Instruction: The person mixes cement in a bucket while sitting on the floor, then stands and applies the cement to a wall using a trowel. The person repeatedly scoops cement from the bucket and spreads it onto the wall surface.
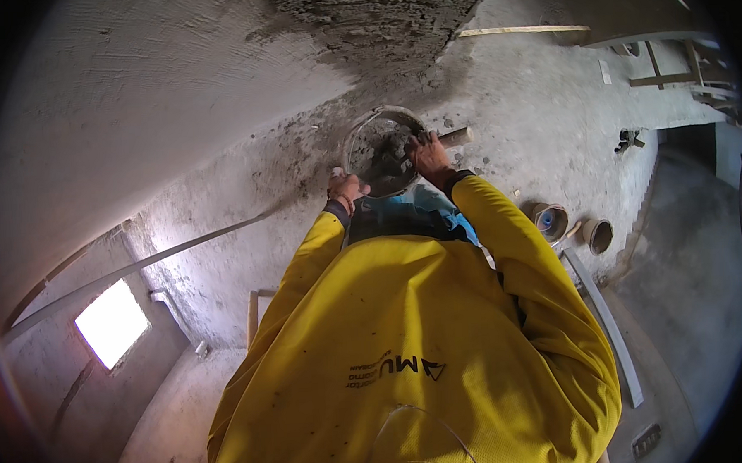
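A round bucket (350, 154) holds wet grey mortar (381, 140), just beyond my body at the top middle. My left hand (348, 188) is closed at the near left of its rim, thumb toward the inside. At the right side of the rim, my right hand (431, 157) is closed round a tool with a thick pale handle (460, 136). The handle's end sticks out to the right. What lies at its other end, over the mortar, is too dark to make out.
Fresh dark mortar (378, 20) coats a surface beyond the bucket. At right stand two smaller buckets (550, 219) (598, 236) beside a long pale bar (604, 325). A long strip (165, 255) runs along the left, near a bright window opening (112, 324). A wooden batten (524, 30) lies far right.
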The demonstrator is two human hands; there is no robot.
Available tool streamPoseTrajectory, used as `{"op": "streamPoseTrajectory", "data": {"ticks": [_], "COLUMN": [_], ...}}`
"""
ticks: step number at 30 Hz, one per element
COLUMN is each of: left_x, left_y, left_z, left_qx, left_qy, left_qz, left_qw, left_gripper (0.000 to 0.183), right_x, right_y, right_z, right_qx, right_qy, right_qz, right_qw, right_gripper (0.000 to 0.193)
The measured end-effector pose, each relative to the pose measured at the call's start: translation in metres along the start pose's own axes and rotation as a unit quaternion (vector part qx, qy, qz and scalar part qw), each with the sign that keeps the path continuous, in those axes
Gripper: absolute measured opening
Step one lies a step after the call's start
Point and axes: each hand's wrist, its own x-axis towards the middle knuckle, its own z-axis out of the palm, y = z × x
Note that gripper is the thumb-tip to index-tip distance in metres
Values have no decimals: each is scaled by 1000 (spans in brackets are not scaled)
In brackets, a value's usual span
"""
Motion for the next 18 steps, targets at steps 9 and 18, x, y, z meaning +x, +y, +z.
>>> {"op": "streamPoseTrajectory", "data": {"ticks": [9,18], "left_x": [2,-30], "left_y": [10,-4], "left_z": [-13,8], "left_qx": [13,-194], "left_qy": [-2,52], "left_qz": [15,-34], "left_qw": [1000,979], "left_gripper": [24,23], "right_x": [-6,2], "right_y": [-6,12], "right_z": [21,67], "right_qx": [283,443], "right_qy": [82,238], "right_qz": [33,-2], "right_qw": [955,864], "right_gripper": [33,34]}}
